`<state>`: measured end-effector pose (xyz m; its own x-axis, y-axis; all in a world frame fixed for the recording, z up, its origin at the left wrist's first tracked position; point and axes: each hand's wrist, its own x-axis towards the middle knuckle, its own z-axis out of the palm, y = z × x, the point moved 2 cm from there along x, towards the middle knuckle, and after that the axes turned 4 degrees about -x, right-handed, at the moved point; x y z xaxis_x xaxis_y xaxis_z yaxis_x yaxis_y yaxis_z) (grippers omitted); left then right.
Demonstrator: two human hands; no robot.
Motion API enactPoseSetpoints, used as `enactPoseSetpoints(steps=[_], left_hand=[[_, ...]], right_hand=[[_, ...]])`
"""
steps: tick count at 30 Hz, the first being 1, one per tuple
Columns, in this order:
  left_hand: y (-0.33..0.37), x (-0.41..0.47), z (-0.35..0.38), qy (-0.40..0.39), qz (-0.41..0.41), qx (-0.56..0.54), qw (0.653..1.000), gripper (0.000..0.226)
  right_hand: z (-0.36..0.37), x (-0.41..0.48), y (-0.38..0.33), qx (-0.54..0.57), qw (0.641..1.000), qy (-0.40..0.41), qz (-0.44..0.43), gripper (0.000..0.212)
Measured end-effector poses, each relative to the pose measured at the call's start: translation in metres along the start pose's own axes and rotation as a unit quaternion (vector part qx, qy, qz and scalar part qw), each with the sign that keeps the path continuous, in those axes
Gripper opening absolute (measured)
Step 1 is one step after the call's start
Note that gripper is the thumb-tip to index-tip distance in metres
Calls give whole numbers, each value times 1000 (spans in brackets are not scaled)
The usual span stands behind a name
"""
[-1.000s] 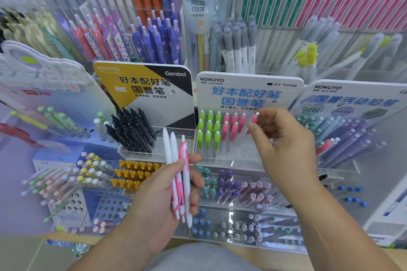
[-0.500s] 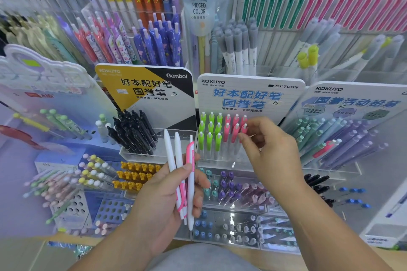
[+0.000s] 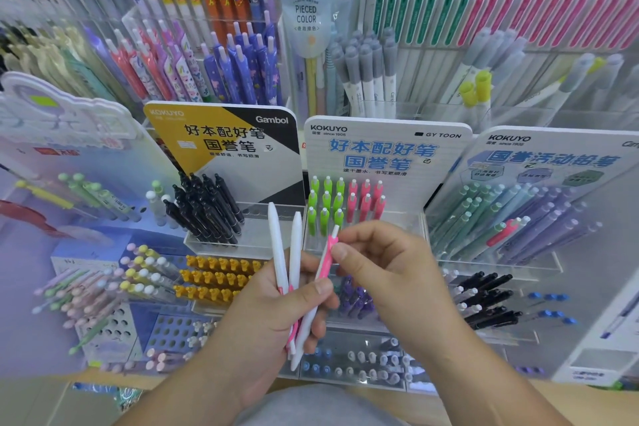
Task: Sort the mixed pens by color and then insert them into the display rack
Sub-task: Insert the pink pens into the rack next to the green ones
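My left hand (image 3: pixel 276 315) grips three white pens with pink clips (image 3: pixel 280 252), fanned upward in front of the clear display rack (image 3: pixel 397 221). My right hand (image 3: pixel 390 270) pinches the top of the rightmost pink-clipped pen (image 3: pixel 326 261) between thumb and fingers. Behind the hands, the rack holds upright green pens (image 3: pixel 326 202) on the left and pink pens (image 3: pixel 364 201) on the right, under a white KOKUYO sign (image 3: pixel 387 149).
Black pens (image 3: pixel 207 207) stand in a rack under the Gambol sign to the left. Teal and purple pens with one stray pink pen (image 3: pixel 503 233) fill the right rack. Yellow-capped pens (image 3: pixel 218 278), purple pens and black pens sit in lower trays. Tall pen displays line the back.
My right hand left the pink pens in the rack and came down to my left hand, taking hold of the rightmost pen's top. The held pens fanned apart.
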<state>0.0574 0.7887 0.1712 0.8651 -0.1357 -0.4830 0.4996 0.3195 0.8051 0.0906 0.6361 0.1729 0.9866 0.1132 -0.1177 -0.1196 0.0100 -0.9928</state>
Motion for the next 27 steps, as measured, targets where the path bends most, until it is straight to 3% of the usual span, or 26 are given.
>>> enactPoseSetpoints(steps=[7, 13, 19, 23, 27], left_hand=[[-2, -1, -2, 1, 10, 24, 1000, 22], [0, -2, 0, -16, 6, 1, 1000, 7], [-8, 2, -9, 15, -14, -48, 999, 29], [-12, 4, -15, 19, -9, -44, 999, 26], [-13, 4, -17, 16, -8, -46, 999, 22]], right_hand=[[2, -4, 2, 58, 998, -7, 23, 25], [-3, -3, -4, 68, 998, 3, 12, 24], [-33, 4, -43, 30, 991, 84, -95, 17], [-45, 9, -51, -72, 968, 154, -186, 22], [-39, 15, -34, -148, 952, 160, -214, 27]])
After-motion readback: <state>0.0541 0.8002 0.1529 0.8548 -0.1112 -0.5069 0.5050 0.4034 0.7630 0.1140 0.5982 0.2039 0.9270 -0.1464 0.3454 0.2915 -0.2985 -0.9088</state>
